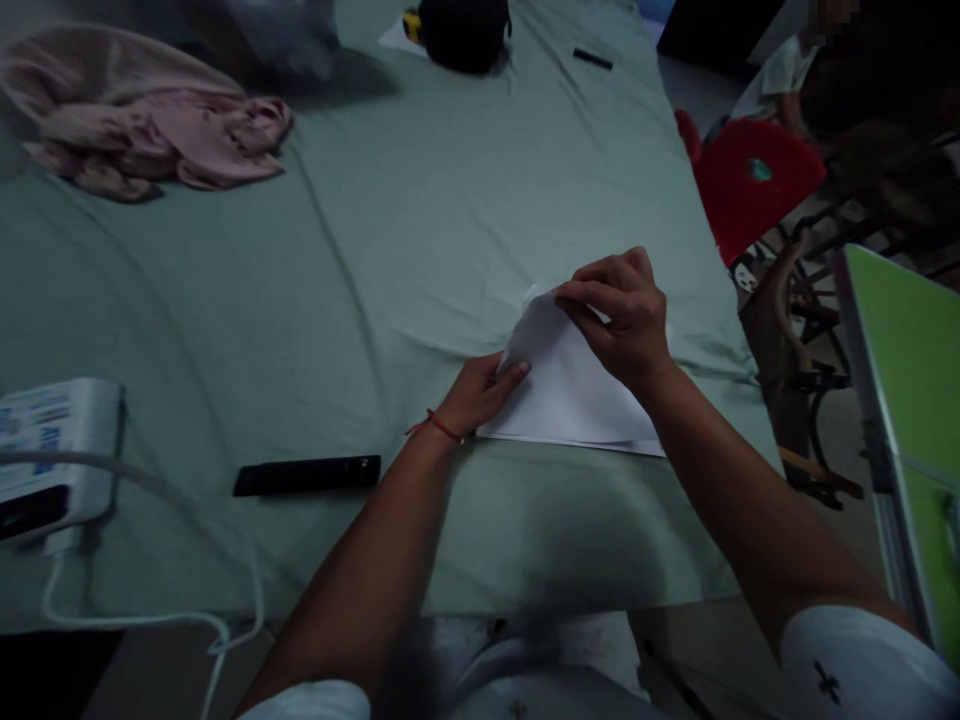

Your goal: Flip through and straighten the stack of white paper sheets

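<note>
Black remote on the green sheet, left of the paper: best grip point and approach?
Pinch the remote across its narrow width near mid-length, coming from above. It lies flat and lengthwise, both long edges apparently free. The left hand is nearest, resting on the paper; the right hand pinches the fold.

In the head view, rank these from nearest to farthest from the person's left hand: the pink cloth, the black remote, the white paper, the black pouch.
Measured from the left hand:
1. White paper: under its fingertips, touching.
2. Black remote: just to its left, near the front edge.
3. Black pouch: straight ahead at the far end.
4. Pink cloth: far left corner, roughly as distant as the pouch, seemingly a little farther.
</note>
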The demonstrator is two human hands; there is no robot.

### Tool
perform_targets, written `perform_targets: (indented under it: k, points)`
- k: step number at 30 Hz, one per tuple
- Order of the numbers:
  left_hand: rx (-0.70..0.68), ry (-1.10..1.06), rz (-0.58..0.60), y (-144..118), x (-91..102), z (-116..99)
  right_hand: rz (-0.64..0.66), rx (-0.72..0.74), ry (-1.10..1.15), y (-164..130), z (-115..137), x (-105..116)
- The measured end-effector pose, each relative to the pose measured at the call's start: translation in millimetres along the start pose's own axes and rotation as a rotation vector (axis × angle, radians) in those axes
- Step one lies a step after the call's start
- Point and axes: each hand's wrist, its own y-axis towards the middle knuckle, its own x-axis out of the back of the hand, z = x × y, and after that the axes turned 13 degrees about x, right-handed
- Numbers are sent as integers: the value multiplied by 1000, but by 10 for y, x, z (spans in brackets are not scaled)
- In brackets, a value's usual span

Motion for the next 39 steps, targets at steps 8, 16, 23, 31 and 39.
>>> perform_targets:
  k: [8, 16, 23, 31, 39]
  points:
    - [-60, -33, -39, 30, -11, 13, 87, 30, 66, -9, 18, 42]
    - [-107, -17, -65, 22, -24, 15, 151, 25, 48, 23, -11, -18]
    - [-184, 19, -102, 54, -53, 65, 94, 33, 2, 23, -70, -91]
    - [-209, 30, -102, 56, -59, 87, 2, 28, -29, -2, -124, -153]
    - [-203, 40, -101, 48, -53, 61, 43, 79, -29, -1, -114, -159]
